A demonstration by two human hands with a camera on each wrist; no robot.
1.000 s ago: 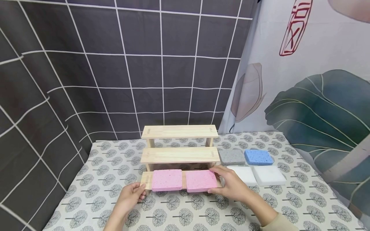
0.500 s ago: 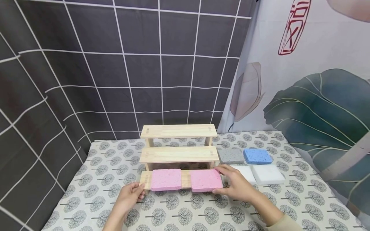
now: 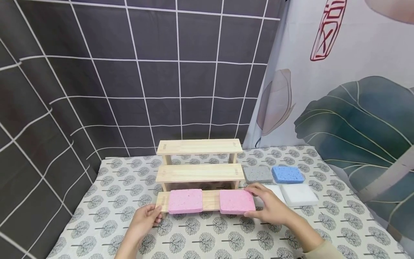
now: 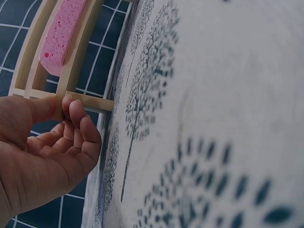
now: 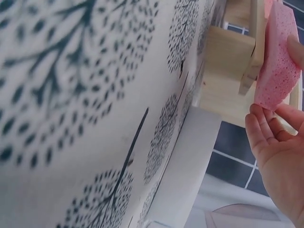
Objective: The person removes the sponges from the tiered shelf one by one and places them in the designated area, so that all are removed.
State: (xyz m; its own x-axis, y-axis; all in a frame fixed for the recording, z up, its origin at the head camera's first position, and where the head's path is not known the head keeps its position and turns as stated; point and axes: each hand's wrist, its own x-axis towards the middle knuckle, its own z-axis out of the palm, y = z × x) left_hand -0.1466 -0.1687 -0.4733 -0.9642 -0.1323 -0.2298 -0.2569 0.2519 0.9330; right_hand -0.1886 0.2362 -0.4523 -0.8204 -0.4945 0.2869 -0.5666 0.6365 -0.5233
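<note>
The left hand (image 3: 145, 219) pinches the left end of the 3-tier pale wooden step rack (image 3: 198, 172), apparently to steady it. At lower centre of the head view, the right hand (image 3: 270, 207) grips the right-hand pink speckled rectangular sponge (image 3: 237, 201), fingers curled round its far edge, overhanging the lowest step's right end.

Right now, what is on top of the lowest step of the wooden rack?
Two pink sponges lie on the lowest step: the left pink sponge lies free, and the right hand grips the right pink sponge, which overhangs the step's right end. The sponges hide the wood beneath them.
</note>
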